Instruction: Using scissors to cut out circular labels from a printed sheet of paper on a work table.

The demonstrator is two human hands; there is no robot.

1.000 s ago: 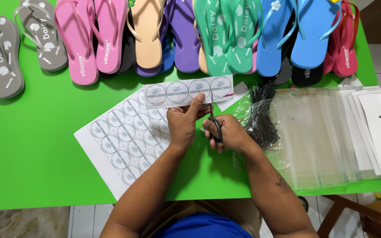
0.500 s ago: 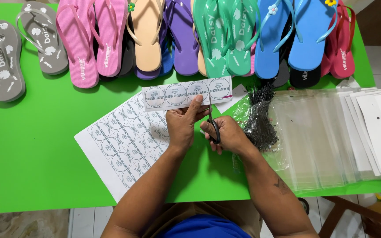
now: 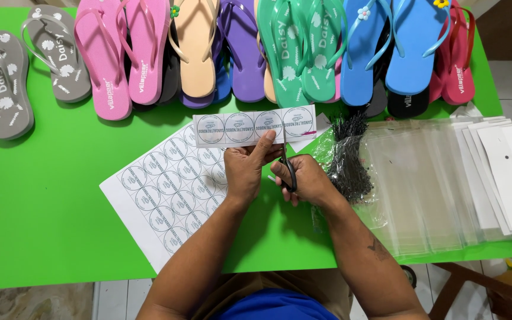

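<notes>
While the left hand [image 3: 245,172] pinches the lower edge of a thin label strip [image 3: 255,127] near the table's [image 3: 48,207] middle, the right hand [image 3: 304,179] is closed around black scissors [image 3: 288,169]. Light, floppy paper — likely best held close beside the cut, above the printed sheet [image 3: 167,198].

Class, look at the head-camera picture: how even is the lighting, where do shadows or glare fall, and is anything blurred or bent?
Head view: bright, even light on the green table; soft shadows under the flip-flops and beneath both forearms; faint glare on the clear plastic bags; left hand, scissors and label strip sharp; table edges bow slightly from the wide lens.
</notes>
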